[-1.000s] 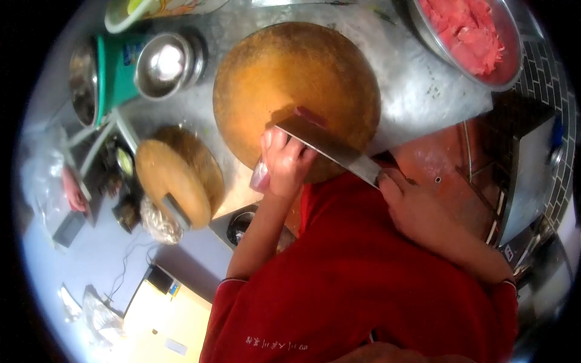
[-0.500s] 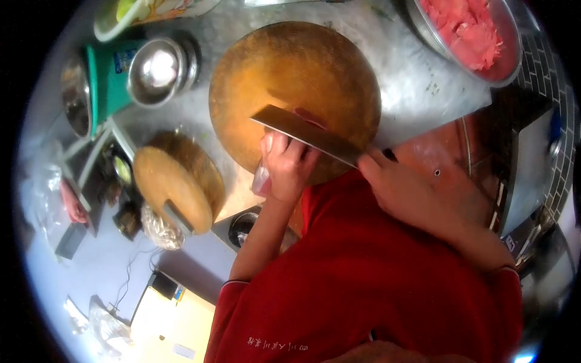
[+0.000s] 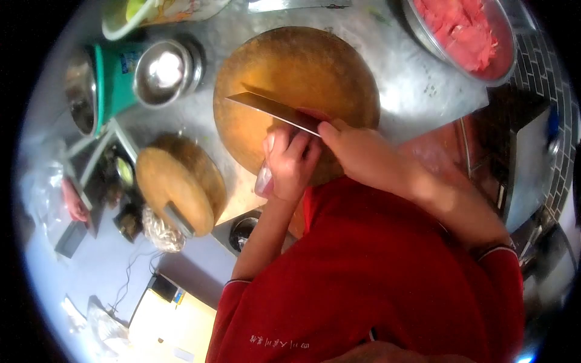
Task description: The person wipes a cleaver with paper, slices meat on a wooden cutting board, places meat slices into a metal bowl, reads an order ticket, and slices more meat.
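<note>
My right hand (image 3: 357, 148) is closed round the handle end of a cleaver (image 3: 272, 107). The wide blade reaches leftward over a round wooden chopping board (image 3: 302, 54), just beyond the knuckles of my left hand (image 3: 292, 160). Those left fingers are curled down on a piece of meat at the board's near side; its pale pinkish end (image 3: 264, 181) sticks out to the left of the wrist, and the hand hides the rest. Behind the blade a dark red meat slice (image 3: 315, 113) lies on the board, partly covered by the cleaver.
At the upper right stands a metal basin (image 3: 511, 63) heaped with pink sliced meat (image 3: 457, 33). Stacked steel bowls (image 3: 160, 72) and a green container (image 3: 112, 91) stand to the left. A second round board (image 3: 172, 187) is lower left. The metal counter (image 3: 402, 72) surrounds the chopping board.
My right hand has moved left and slightly away from my body, sliding the cleaver farther left across the board. My left hand stays on the meat in nearly the same place.
</note>
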{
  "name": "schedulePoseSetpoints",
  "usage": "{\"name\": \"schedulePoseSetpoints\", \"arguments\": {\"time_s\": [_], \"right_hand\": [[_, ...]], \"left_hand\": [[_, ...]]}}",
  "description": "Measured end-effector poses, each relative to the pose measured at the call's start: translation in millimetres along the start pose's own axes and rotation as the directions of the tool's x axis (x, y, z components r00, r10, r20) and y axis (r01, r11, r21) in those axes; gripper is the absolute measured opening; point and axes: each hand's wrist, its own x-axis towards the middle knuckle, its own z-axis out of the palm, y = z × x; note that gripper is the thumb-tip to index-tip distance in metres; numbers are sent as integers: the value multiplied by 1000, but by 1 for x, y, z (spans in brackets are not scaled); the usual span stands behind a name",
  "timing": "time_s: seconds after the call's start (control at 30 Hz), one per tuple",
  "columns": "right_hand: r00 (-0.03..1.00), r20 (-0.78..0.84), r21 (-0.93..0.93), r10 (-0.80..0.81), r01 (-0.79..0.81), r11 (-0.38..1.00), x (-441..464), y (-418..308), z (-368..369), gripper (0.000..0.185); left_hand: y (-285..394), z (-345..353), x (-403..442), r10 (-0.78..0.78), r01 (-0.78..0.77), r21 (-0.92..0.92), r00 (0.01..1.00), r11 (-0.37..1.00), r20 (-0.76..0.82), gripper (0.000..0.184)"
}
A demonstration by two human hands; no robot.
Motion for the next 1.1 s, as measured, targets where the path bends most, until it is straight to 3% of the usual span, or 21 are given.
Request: {"name": "schedulePoseSetpoints", "arguments": {"time_s": [0.2,0.37,0.63,0.73,0.83,1.1], "right_hand": [[985,-170,-32,-31,26,999,-13,24,3,19],[997,45,-229,57,-45,972,-68,-31,-31,20],[974,145,-107,172,-157,982,-97,-30,-33,21],[980,162,-99,119,-104,990,-76,-23,-26,22],[965,174,-86,197,-184,979,-79,-26,-27,24],[992,111,-162,55,-37,986,-30,-10,-16,24]], "left_hand": [[4,-3,-3,-15,15,0,1000,1000,14,28],[-3,2,-9,-39,39,-4,998,999,49,29],[-7,0,-9,-7,7,6,998,1000,69,38],[-7,0,-4,12,-12,-8,999,1000,46,36],[-4,-2,-1,22,-22,-12,999,1000,35,33],[-3,1,0,-28,29,-58,999,998,30,28]]}}
